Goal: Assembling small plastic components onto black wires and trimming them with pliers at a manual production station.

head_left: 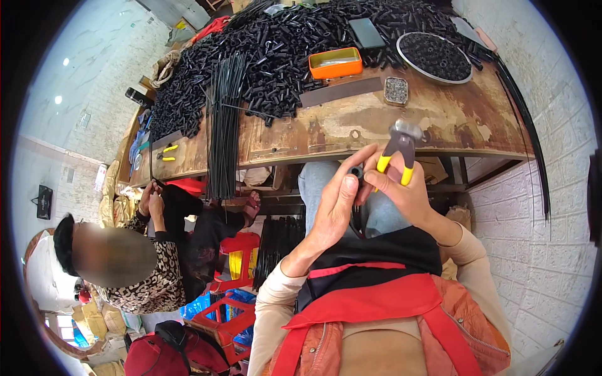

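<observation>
In front of my lap, just short of the table edge, my left hand [335, 203] is closed on a short black tube [355, 171], its round open end facing up between thumb and fingers. Beside it, my right hand [414, 199] grips a pair of end-cutting pincers [401, 143] by the yellow-and-dark handles. The metal jaws point away from me toward the table and are slightly blurred. Whether the right fingers also touch the tube I cannot tell. Beyond the pincers stands a small clear box [396, 91] of tiny metal pieces.
A heap of black tubes [276, 50] covers the back of the wooden table [451, 119], with an orange tray [335, 63], a phone [367, 33] and a round basin [469, 70]. Long black rods [222, 138] overhang the front edge. At left a person [150, 269] sits by red stools [241, 250].
</observation>
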The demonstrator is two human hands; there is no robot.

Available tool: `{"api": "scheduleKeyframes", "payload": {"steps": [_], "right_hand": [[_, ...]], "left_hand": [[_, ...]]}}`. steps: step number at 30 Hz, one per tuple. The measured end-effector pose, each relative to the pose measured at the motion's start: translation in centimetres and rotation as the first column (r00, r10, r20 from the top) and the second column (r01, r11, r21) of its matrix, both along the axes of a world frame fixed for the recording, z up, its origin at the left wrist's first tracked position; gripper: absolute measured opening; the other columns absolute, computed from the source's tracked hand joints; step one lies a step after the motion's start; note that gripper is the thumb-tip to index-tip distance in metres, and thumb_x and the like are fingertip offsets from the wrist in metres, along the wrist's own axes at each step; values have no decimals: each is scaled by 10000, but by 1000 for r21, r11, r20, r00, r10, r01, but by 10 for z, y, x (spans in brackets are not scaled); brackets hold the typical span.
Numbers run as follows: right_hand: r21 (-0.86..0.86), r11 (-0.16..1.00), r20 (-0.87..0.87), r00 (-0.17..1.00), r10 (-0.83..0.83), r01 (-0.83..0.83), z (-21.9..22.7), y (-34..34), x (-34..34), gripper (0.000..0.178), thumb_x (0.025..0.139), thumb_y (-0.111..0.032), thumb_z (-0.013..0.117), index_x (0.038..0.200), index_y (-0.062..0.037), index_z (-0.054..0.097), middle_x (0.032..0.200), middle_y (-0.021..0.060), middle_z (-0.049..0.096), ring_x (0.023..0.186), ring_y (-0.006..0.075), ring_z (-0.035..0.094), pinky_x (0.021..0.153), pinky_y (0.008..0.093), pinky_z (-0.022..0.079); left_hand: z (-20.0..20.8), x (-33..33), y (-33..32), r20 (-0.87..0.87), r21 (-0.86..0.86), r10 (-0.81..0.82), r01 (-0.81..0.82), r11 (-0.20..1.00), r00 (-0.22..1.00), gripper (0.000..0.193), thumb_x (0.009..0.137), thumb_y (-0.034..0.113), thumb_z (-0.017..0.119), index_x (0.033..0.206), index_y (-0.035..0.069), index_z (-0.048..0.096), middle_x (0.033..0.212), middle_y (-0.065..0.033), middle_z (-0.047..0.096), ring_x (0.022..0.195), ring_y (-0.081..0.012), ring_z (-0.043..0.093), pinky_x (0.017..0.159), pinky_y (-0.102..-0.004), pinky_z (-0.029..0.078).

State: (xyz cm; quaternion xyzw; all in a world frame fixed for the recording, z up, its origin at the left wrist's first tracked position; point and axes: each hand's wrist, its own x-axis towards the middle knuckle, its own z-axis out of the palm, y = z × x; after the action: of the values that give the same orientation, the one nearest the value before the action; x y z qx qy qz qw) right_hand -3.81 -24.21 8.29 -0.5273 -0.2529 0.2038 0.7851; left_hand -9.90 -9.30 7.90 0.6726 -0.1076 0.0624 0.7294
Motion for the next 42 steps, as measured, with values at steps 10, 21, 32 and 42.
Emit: {"api": "scheduleKeyframes", "payload": {"steps": [10, 21, 32, 42], "right_hand": [[-646, 757, 70, 980, 187, -98, 49, -18, 16, 192, 947, -202, 592, 1013, -29, 542, 627, 27, 575, 521, 97, 535, 486, 266, 404], [-774, 621, 195, 888, 417, -122, 62, -26, 8, 319, 960, -242, 555, 1218, -54, 537, 697, 77, 624, 622, 204, 636, 593, 335, 476], [-797, 457, -132, 853, 505, -394, 90, -27, 18, 422, 1006, -397, 455, 1117, -12, 585, 747, 69, 654, 576, 146, 609, 565, 301, 478], [-531, 274, -681, 597, 425, -802, 92, -28, 35, 452, 1010, -376, 445, 900, 37, 594, 639, 94, 611, 520, 157, 608, 504, 271, 485]], "left_hand": [[-15, 13, 45, 7, -209, -75, 75, 975, 997, 697, 1014, 543, 319, 1441, -8, 344, 715, 27, 386, 644, -80, 347, 583, -229, 299], [-7, 9, 49, -56, -118, -135, 128, 985, 989, 650, 967, 619, 364, 1049, -13, 491, 711, 1, 421, 675, -101, 394, 635, -256, 339], [1, 0, 53, -83, 9, -165, 167, 986, 983, 679, 957, 644, 351, 1060, -7, 513, 728, -2, 447, 682, -90, 402, 646, -251, 339], [17, -6, 41, -86, 67, -139, 145, 987, 987, 769, 944, 650, 384, 1366, 13, 480, 766, 27, 457, 690, -76, 387, 647, -226, 318]]}}
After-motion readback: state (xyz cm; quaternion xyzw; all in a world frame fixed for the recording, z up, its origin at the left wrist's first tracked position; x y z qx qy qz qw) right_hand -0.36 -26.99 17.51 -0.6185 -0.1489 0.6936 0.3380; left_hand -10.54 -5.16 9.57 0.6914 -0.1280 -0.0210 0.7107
